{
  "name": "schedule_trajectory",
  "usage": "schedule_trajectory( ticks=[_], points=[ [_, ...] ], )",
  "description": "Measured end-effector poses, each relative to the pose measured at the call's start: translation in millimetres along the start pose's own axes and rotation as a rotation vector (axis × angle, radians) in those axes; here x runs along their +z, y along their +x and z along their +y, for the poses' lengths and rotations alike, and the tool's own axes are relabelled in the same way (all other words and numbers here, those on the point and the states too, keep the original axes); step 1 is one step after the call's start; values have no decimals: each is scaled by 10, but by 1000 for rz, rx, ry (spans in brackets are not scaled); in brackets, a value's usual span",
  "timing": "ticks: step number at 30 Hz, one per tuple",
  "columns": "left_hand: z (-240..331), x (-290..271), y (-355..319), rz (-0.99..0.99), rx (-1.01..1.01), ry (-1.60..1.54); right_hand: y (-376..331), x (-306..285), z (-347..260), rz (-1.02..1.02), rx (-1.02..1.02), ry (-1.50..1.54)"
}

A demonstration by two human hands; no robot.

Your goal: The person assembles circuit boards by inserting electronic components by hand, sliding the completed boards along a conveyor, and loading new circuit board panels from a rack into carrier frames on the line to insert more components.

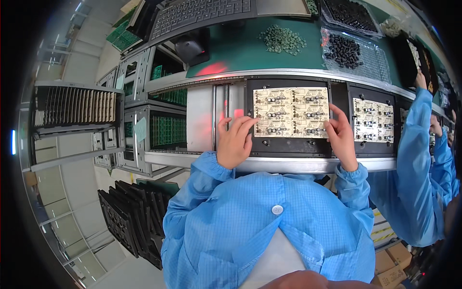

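Black tray [288, 146] holds circuit board [291, 113] (pale) between fingers [246, 126].

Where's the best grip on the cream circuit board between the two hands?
Likely its left and right edges, one hand from each side: the cream circuit board lies flat, components crowd its face, and left hand and right hand are at those edges.

We're seeing a smooth, kinda shiny metal rail [288, 164], matt-looking circuit board [288, 120], glossy, bumpy plastic bag [378, 60] and woven cloth smock [240, 212].
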State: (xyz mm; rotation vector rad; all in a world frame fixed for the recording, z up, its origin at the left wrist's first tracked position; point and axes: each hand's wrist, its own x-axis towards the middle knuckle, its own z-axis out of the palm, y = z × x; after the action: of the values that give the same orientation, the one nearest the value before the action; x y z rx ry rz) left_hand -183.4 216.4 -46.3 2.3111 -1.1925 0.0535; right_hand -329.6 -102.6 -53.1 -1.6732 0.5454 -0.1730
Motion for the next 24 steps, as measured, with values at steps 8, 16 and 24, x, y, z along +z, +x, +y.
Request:
schedule_trajectory(
  ticks=[8, 16, 24],
  points=[
    [-161, -65, -137, 37, -66, 6, 21, 264, -15, -33, -15, -41],
    [-205, -163, -128, 23, -62, 7, 39, 409, -46, 151, -541, -795],
    [53, -159, -113, -28, 58, 111, -125, 254, -89, -140, -536, -527]
  ],
)
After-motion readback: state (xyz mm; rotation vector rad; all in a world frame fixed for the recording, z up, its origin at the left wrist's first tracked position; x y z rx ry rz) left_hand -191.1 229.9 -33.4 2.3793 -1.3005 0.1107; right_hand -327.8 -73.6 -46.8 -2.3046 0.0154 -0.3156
